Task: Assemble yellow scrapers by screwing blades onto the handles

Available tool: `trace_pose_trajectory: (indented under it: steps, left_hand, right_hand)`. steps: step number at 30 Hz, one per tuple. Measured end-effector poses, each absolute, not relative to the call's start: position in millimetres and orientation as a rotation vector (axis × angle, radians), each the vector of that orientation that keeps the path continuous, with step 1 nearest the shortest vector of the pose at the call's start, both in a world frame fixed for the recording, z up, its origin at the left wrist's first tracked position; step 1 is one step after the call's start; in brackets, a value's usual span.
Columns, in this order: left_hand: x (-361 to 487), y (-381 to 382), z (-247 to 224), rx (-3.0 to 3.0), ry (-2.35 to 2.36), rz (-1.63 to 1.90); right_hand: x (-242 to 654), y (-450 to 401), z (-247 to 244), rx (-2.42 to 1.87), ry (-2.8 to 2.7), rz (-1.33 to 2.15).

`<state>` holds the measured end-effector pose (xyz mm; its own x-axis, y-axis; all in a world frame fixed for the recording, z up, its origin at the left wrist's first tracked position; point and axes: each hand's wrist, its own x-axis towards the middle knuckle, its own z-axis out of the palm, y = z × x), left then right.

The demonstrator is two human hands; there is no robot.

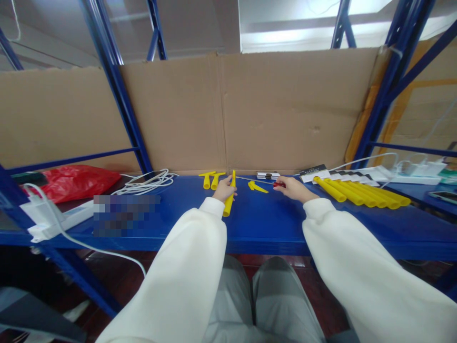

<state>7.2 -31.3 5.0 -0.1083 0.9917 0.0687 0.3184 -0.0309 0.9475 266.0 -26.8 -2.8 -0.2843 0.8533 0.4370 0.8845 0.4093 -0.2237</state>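
My left hand (pixel 223 189) is closed around a yellow plastic piece with a tubular handle (pixel 228 206), held upright over the blue shelf. In my right hand (pixel 294 189) is a screwdriver (pixel 278 184) with a red handle. Its long thin shaft points left, towards the yellow piece; whether the tip touches it I cannot tell. Between my hands lie small flat yellow parts (pixel 257 187). Just beyond my left hand stand two yellow T-shaped pieces (pixel 215 181).
Yellow tubes (pixel 360 190) with card labels lie in a row at right, beside a white power strip (pixel 410 177). A small black-and-white stack (pixel 267 176) sits by the cardboard wall (pixel 285 109). White cables (pixel 153 182) and a red bag (pixel 82 183) are at left.
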Motion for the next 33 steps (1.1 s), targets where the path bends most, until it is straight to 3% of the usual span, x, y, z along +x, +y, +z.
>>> trace_pose_trajectory:
  steps: [21, 33]
  left_hand:
    - [7.5, -35.6, 8.6, 1.453, 1.478, 1.124]
    - [7.5, -33.0, 6.7, 1.438, 1.506, 1.143]
  right_hand:
    - [265.9, -32.8, 1.8, -1.588, -2.153, -0.221]
    - [262.9, -30.3, 0.5, -1.534, -2.206, -0.05]
